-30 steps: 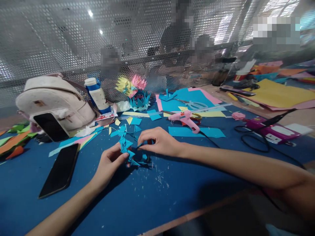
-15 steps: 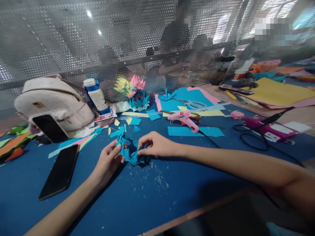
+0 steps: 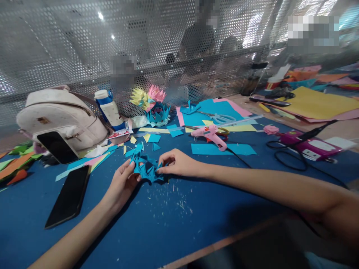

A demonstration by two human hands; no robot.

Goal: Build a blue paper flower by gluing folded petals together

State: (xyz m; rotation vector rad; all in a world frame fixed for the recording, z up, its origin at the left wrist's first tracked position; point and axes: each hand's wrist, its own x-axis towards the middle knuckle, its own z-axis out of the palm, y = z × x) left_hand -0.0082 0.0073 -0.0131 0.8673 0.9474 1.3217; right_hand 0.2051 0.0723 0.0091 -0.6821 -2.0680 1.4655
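Between my hands is a ring of folded blue paper (image 3: pixel 148 170) with pointed petals. My left hand (image 3: pixel 125 177) grips its left side, thumb on top and fingers beneath. On the right side, my right hand (image 3: pixel 175 162) pinches the ring's edge between thumb and fingertips. Behind it stand finished paper flowers: a blue one (image 3: pixel 158 115), a yellow one (image 3: pixel 140 98) and a pink one (image 3: pixel 157 93). A pink glue gun (image 3: pixel 211 135) lies to the right beyond my right hand, close to a flat blue paper strip (image 3: pixel 223 149).
At left are a dark phone (image 3: pixel 68 196), a pale backpack (image 3: pixel 58 116) with another phone leaning on it, and a bottle (image 3: pixel 110 110). Scissors (image 3: pixel 223 118) lie on blue sheets. A purple power strip (image 3: pixel 311 145) with cables is at right. Paper scraps dot the blue table (image 3: pixel 134 231).
The blue paper ring has tilted and moved up slightly, so its opening and petals show differently. Both hands keep their hold, with only small shifts.
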